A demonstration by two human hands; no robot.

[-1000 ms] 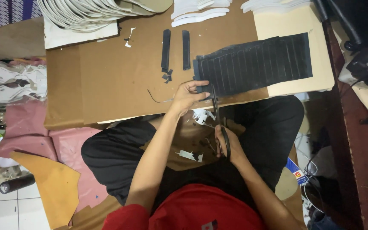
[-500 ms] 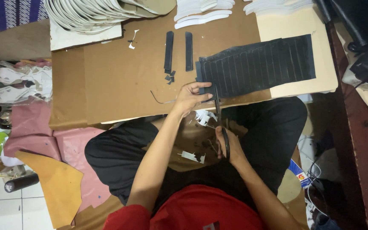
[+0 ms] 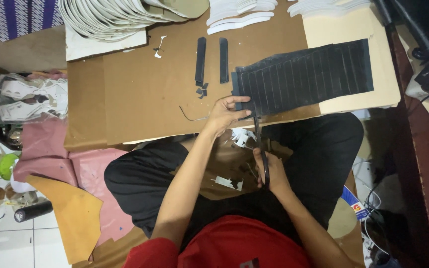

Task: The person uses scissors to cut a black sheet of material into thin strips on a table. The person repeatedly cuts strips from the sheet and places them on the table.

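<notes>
Across the brown worktop (image 3: 140, 94) a black ribbed sheet (image 3: 304, 77) is lying with its long axis running left to right, its left end overhanging the near edge. The left hand (image 3: 224, 115) is pinning that end, fingers closed on it, while the right hand (image 3: 269, 171), just below, is gripping scissors (image 3: 260, 149) pointing up into it.
</notes>
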